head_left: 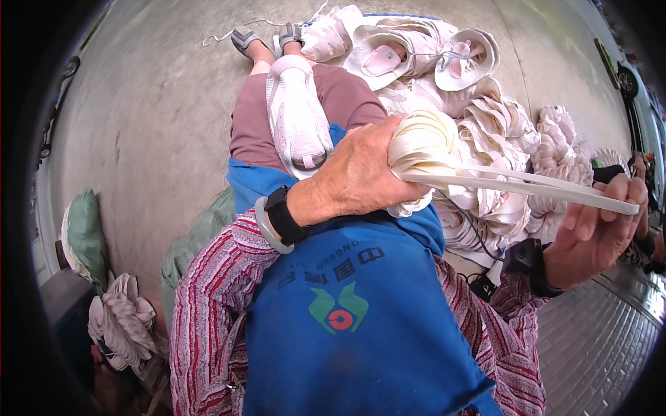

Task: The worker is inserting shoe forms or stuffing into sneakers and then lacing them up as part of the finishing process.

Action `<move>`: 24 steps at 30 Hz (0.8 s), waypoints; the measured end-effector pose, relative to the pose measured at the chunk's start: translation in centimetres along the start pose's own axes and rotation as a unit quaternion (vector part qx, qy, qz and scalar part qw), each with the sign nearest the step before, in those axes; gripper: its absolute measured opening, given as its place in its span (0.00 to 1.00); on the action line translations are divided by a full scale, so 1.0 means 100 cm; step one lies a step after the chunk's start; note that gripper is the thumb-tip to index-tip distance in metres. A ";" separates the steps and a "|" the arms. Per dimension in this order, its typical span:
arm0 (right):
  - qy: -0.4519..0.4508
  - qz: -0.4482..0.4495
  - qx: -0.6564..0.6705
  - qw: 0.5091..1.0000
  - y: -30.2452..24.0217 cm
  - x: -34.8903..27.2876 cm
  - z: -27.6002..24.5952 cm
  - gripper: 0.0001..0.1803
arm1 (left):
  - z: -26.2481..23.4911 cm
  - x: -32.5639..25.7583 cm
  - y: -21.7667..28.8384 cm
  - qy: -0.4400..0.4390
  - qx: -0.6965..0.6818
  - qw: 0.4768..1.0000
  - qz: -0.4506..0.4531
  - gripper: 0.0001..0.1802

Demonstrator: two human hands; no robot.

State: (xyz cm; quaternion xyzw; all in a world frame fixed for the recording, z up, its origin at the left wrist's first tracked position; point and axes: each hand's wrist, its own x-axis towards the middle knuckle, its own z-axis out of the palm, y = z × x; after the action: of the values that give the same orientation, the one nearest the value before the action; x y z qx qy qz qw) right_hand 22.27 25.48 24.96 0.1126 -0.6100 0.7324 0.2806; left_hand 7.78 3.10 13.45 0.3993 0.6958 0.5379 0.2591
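My left hand [357,166] is closed around a thick bundle of cream flat shoelaces [424,142], held above my lap. A long loop of lace [527,186] runs from the bundle out to the right. My right hand [596,232] pinches the far end of that loop between its fingers, and the loop looks stretched taut. On my legs, just beyond the left hand, lies a white and pale pink shoe upper [297,111], its heel opening toward me.
A large heap of pale pink and white shoe uppers [489,132] covers the floor ahead and to the right. More uppers [119,315] and a green sack [84,229] are at the left. A dark cable [472,225] hangs near my right arm. Vehicles [628,82] stand at the far right.
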 end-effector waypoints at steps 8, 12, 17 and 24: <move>0.358 -0.205 -0.101 0.905 -0.176 -0.063 -0.159 0.09 | -0.001 0.008 -0.019 0.027 -0.020 0.998 -0.044 0.38; 0.432 -0.141 -0.246 0.856 -0.241 -0.146 -0.282 0.04 | -0.005 0.013 -0.031 0.027 -0.015 0.997 -0.074 0.39; 0.454 0.240 -0.738 0.437 -0.305 -0.277 -0.391 0.16 | -0.018 0.019 -0.048 0.031 -0.092 0.983 -0.155 0.37; 0.351 0.450 -0.812 0.123 -0.303 -0.407 -0.422 0.19 | -0.034 0.005 -0.048 0.075 -0.118 0.974 -0.179 0.36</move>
State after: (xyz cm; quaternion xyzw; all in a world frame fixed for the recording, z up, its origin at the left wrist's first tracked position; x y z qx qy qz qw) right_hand 79.60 57.76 19.76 -0.7459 -0.6216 -0.2390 0.0104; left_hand 3.53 1.17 9.90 0.1934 0.7053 0.5891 0.3438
